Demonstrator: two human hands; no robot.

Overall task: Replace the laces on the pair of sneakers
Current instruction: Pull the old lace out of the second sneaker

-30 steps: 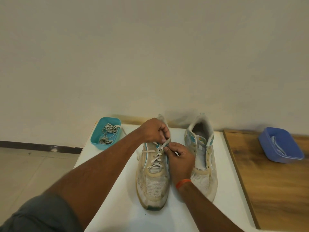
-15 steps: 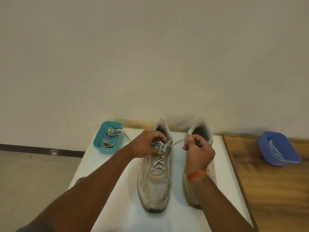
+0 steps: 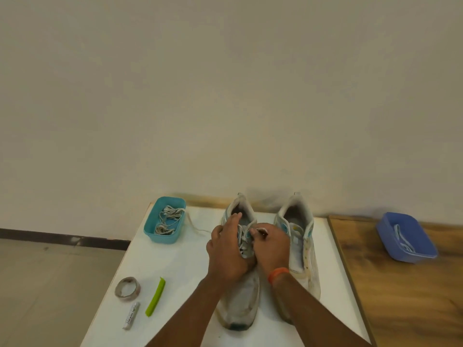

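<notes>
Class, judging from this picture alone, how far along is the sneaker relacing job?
Done: old laces lie in the teal tub. In hand: both hands, left hand and right hand, work the lace on the left sneaker. Left: the right sneaker shows no lace; one waits in the blue tub.

Worn mesh-cloth sneakers (image 3: 240, 296), smooth matt white desk (image 3: 175, 266), glossy plastic teal bin (image 3: 152, 229), blue bin (image 3: 385, 229), grained wood top (image 3: 400, 296).

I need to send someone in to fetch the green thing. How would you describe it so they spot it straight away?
Start at the white table against the wall, with the two sneakers on it. Look at its near left part, where three small items lie together. Between a tape roll and the left sneaker lies the green stick: long, slim, bright lime, unlike the grey tube beside it.
</notes>
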